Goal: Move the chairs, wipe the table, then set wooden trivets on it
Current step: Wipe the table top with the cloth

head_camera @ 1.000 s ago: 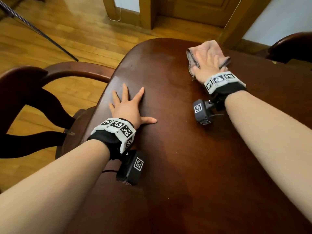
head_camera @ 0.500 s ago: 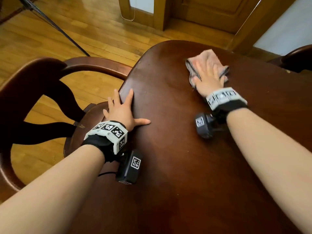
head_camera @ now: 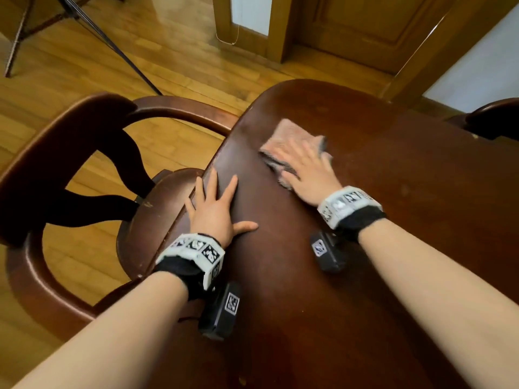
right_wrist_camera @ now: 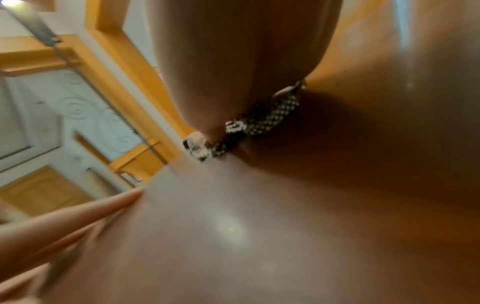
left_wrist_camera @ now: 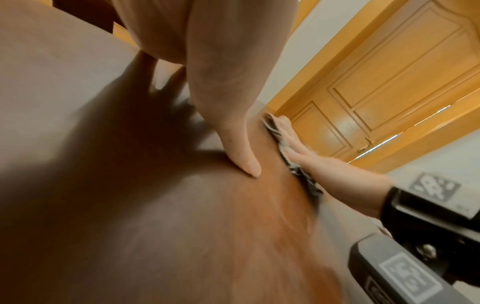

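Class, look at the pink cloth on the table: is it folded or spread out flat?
Folded. The pink cloth shows layered edges beside the right hand pressing it on the table.

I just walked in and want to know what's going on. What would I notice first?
First, the right hand pressed flat on a pink cloth near the far end of the dark wooden table, blurred as if wiping. The left hand rests spread flat at the table's left edge. A dark wooden chair stands just left of the table.
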The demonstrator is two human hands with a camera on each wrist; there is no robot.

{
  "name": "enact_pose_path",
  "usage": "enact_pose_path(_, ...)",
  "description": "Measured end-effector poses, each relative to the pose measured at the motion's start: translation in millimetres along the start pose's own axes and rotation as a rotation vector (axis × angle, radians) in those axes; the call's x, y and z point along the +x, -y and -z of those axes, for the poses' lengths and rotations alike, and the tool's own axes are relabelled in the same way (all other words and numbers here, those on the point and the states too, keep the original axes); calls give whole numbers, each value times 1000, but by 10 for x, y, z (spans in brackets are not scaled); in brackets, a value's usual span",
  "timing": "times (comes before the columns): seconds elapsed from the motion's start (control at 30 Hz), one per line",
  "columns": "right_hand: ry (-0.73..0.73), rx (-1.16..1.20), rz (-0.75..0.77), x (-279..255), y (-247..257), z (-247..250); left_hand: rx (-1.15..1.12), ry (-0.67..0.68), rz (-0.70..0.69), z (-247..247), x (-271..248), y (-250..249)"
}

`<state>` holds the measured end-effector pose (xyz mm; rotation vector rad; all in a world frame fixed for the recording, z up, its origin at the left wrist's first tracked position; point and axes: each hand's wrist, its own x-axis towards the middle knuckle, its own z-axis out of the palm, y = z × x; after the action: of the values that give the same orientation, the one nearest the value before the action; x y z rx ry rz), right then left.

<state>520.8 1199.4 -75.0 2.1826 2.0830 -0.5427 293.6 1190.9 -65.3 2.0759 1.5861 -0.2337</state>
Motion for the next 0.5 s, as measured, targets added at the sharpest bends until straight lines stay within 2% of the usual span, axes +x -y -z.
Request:
enact_pose_path(0.1,-55,121,-378,-148,-427,57,44,14,-8,-50,-159,70)
enact_pose_path(0.17,-12,136,-506,-14,-385,105,63,15,-15,-84,-224,76)
enact_pose_path(0.23,9,95,-437,196,-122,101,54,25,-24,-114,-277,72)
enact_pose_path(0.33,12,32,-129,259,461,-30,59,20,-54,-163,-359,107)
enact_pose_path(0.43,50,-3,47,-197,781,-226,64,4,-86,-205,-448,166)
enact_pose_path(0.5,43,5,55,-584,630,-323,74,-3,-96,-221,-504,197)
